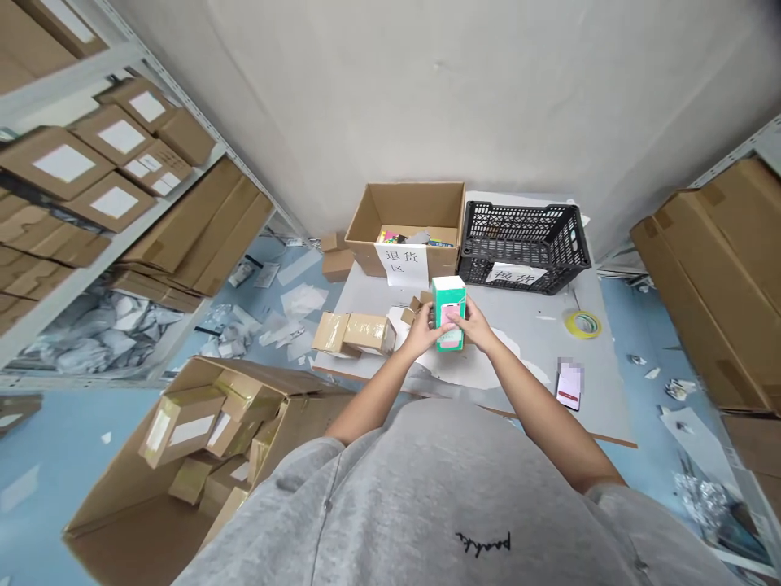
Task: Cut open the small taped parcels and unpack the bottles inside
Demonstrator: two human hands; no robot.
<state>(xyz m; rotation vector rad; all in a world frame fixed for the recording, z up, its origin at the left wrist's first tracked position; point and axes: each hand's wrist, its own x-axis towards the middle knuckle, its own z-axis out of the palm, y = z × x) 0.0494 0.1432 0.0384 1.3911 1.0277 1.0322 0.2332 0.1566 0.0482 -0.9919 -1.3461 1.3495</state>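
2 hands (421, 334) grip green box (449, 297) | phone (569, 386) near edge of table (607, 382)

The left arm (373, 393) slants forward and inward from one side of the torso (421, 480), the right arm (540, 407) from the other, both forearms bare. The left hand (420, 332) and right hand (480, 327) face each other close together in front of the chest, closed in a two-handed grip. Their thumbs (440, 332) point inward with the tips near each other; the remaining fingers are partly hidden.
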